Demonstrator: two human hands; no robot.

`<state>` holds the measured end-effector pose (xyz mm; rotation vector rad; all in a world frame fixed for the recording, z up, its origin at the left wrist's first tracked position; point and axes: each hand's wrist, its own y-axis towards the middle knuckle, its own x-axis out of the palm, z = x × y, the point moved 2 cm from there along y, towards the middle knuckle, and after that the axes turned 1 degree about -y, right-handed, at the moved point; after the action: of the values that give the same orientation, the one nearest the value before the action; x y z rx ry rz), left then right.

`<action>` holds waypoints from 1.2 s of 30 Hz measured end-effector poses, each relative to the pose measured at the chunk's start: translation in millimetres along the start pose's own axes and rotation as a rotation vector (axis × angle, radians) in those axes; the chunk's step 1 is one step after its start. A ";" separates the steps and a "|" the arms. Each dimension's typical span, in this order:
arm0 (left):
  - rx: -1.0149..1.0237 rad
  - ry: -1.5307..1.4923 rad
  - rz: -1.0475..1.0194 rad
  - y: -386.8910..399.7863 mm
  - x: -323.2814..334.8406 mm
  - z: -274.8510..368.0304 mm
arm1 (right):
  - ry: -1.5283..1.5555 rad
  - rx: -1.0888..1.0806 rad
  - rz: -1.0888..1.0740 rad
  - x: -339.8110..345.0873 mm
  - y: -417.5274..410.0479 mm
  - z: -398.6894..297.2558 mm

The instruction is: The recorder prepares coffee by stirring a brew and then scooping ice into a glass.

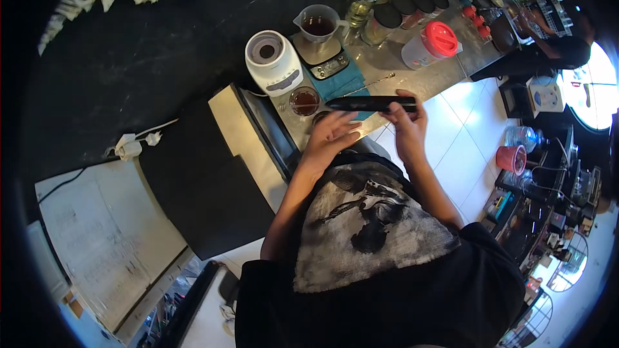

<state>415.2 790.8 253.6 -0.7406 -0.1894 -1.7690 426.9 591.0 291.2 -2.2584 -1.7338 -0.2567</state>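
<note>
My right hand (408, 123) grips the wide end of a long black handheld device (365, 103), which looks like a folding probe thermometer. From its tapered tip a thin rod reaches left across a glass of dark brown liquid (304, 101); whether it touches the liquid I cannot tell. Just below the device, my left hand (332, 139) has its fingers apart and nothing in it. It partly hides a second small dark vessel (319, 118). Behind the device lies a twisted bar spoon (370, 86) on a teal cloth (349, 76).
A white electric appliance (274, 65) stands behind the glass. Beside it, a digital scale (330, 65) carries a jug of dark liquid (319, 24). Farther right are black-lidded jars (384, 24) and a red-lidded pitcher (430, 44). Another person (546, 53) is at the counter's far end.
</note>
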 end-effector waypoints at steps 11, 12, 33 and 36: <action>0.041 0.869 0.356 -47.8 -81.8 -29.4 | -0.758 -0.178 -0.400 4.2 -2.5 -41.1; 0.097 0.981 0.420 -45.5 -80.1 -25.7 | -0.832 -0.220 -0.440 8.0 -2.2 -35.0; 0.347 1.189 0.283 0.0 -68.8 -45.4 | -1.085 -0.363 -0.791 39.9 -0.7 48.9; 0.314 1.203 0.284 -1.0 -65.4 -42.7 | -1.086 -0.355 -0.789 40.1 0.0 49.2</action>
<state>407.8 823.5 183.1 0.5512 0.4252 -1.5800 435.9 643.8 257.1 -1.8576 -3.3089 0.7163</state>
